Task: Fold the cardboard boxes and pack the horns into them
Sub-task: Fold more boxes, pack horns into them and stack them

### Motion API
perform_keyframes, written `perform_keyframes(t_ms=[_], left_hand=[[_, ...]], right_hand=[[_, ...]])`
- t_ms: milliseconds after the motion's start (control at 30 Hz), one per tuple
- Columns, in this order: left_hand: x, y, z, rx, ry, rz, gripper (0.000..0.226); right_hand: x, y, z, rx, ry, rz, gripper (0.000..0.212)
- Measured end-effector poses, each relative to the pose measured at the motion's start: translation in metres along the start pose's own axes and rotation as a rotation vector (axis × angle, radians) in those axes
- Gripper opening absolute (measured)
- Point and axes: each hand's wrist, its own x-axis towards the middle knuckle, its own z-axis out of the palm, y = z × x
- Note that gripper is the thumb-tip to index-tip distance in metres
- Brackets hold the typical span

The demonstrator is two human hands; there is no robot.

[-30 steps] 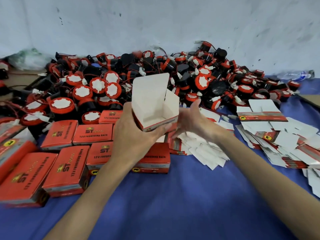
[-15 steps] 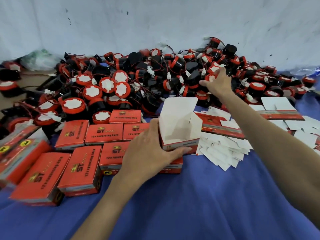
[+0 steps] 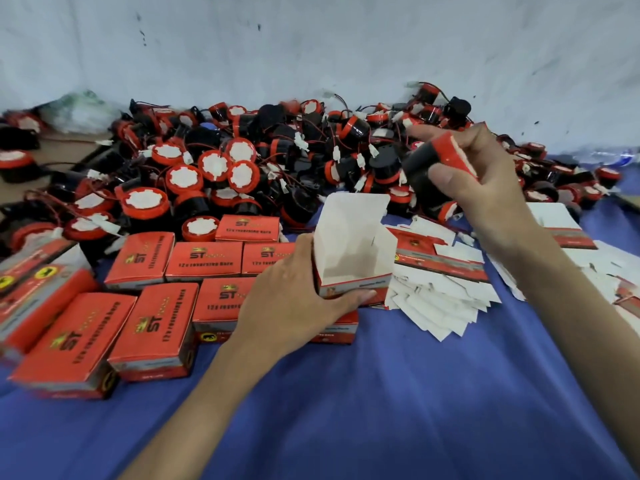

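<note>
An open red-and-white cardboard box (image 3: 353,247) stands upright with its lid flap raised, on top of a closed box. My left hand (image 3: 294,296) grips its left side and front, thumb along the lower front edge. My right hand (image 3: 481,171) holds a black horn with a red rim (image 3: 433,157) in the air, above and to the right of the open box. A big heap of black-and-red horns (image 3: 242,168) with wires lies behind, against the wall.
Several closed red boxes (image 3: 152,327) lie in rows at the left on the blue cloth (image 3: 346,410). Flat unfolded box blanks (image 3: 446,299) are piled at the right. A white wall (image 3: 311,46) stands behind the heap.
My right hand reached into the heap, took a horn and lifted it back toward the box. My left hand set the open box down on a closed box and keeps holding it.
</note>
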Motion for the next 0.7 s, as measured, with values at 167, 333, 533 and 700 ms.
perform_keyframes(t_ms=[167,333,533,700], left_hand=[[0.001,0.001,-0.001,0.017,0.006,-0.011,0.06],[0.0,0.002,-0.002,0.012,0.014,-0.002,0.061],[0.0,0.002,-0.002,-0.006,0.019,0.003,0.066],[-0.001,0.002,-0.003,-0.011,0.026,0.007,0.071]], right_hand=[[-0.005,0.009,0.019,0.087,-0.121,-0.005,0.044],[-0.007,0.007,0.02,0.056,-0.188,-0.079,0.033],[-0.005,-0.006,0.014,-0.078,-0.02,-0.224,0.039],[-0.005,-0.02,0.001,-0.275,0.098,-0.322,0.047]])
